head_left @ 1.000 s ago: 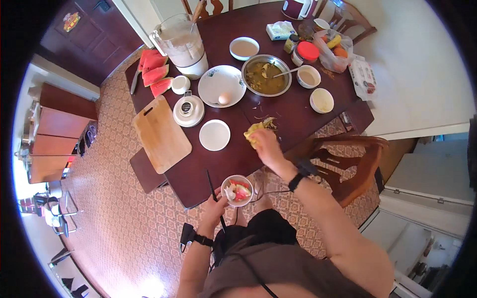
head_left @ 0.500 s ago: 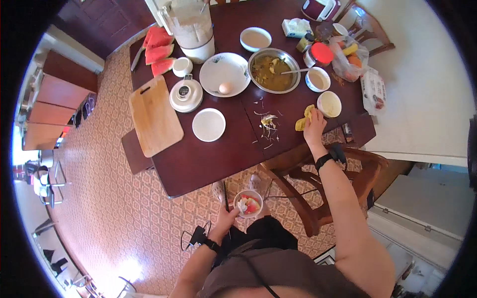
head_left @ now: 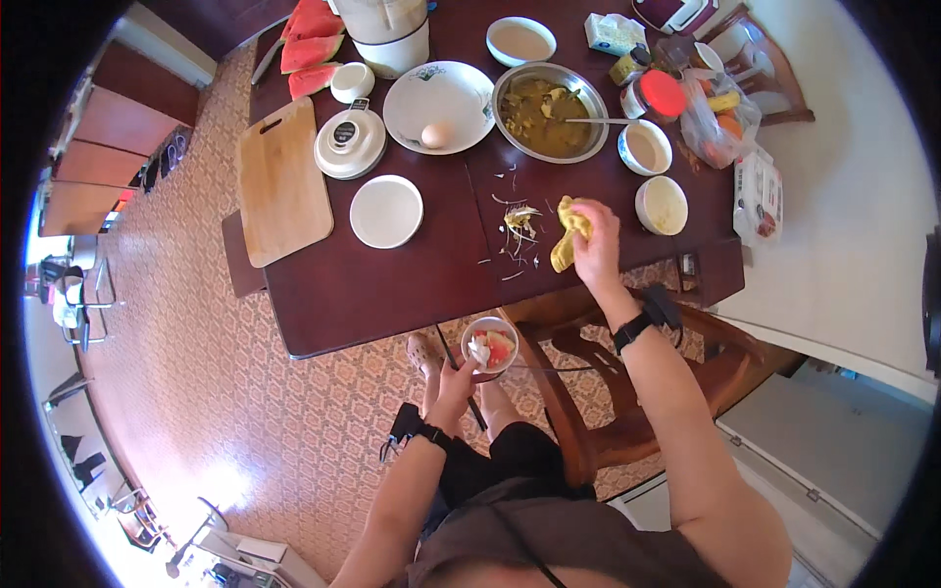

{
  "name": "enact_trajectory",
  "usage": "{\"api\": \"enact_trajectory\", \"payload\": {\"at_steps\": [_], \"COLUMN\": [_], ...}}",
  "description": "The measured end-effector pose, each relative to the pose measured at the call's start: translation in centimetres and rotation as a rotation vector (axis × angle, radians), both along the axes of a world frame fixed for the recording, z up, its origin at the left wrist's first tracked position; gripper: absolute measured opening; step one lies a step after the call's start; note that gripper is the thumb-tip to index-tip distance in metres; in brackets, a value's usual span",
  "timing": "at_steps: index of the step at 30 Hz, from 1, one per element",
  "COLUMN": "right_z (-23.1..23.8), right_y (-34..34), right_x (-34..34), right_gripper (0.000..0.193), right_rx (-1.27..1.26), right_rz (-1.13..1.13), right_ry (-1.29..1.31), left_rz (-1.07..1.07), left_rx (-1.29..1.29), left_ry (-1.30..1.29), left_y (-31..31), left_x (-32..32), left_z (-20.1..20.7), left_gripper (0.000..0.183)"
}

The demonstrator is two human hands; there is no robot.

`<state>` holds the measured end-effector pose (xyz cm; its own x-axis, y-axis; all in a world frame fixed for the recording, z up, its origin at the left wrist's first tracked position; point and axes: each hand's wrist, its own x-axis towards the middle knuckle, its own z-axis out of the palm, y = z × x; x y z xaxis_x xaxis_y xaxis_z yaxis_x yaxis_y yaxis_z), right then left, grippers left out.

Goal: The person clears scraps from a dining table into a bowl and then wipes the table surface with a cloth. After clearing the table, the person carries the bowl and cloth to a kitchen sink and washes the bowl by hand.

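Right hand point(head_left: 599, 243) clutching yellow cloth point(head_left: 568, 231), lengthwise toward near edge of table point(head_left: 382, 304), left hand point(head_left: 455, 387) gripping bowl point(head_left: 495, 324) outside it, tabletop stretching left

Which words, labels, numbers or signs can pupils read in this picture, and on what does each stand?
None can be read clearly.
Dark label on the round white lid-like piece: too small.
Printing on the white-and-green tissue pack: too small.
Printing on the white and clear plastic carton: too blurred.
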<state>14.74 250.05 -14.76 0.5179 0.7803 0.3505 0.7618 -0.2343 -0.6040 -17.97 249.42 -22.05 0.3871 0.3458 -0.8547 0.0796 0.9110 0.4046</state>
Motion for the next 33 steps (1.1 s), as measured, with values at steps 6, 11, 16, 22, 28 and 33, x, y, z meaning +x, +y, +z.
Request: {"api": "enact_trajectory", "payload": {"at_steps": [6,11,16,22,28,33], "right_z": [6.2,3.9,1.7,5.7,3.6,0.5], "right_y": [3.3,5.6,5.9,2.3,-4.1,-5.4], "right_x": [-1.5,-3.0,-2.7,-6.4,-9.5,-10.7], "right_gripper": [0.040,0.026,0.015,0.010,0.011,0.009], "right_rx": [-0.183,-0.104,-0.069,-0.183,-0.313,-0.459], "right_rz": [-0.085,0.276,0.243,0.335,0.565,0.603], "right_ry": [-0.413,-0.159,-0.060,0.316,0.105,-0.028], "left_rz": [0.042,0.040,-0.048,-0.032,0.031,-0.136], "left_rx": [-0.032,0.028,0.074,0.052,0.005,0.064], "left_ry": [-0.045,-0.082,-0.083,-0.081,-0.113,-0.140], "left_y": [0.7,0.4,0.9,0.9,0.3,-0.7], "left_x": [3.0,4.5,5.0,4.0,3.6,2.9], "left_z": [1.5,0.4,-0.7,-2.1,0.6,1.2], "left_gripper": [0.044,0.041,0.039,0.043,0.046,0.044]}}
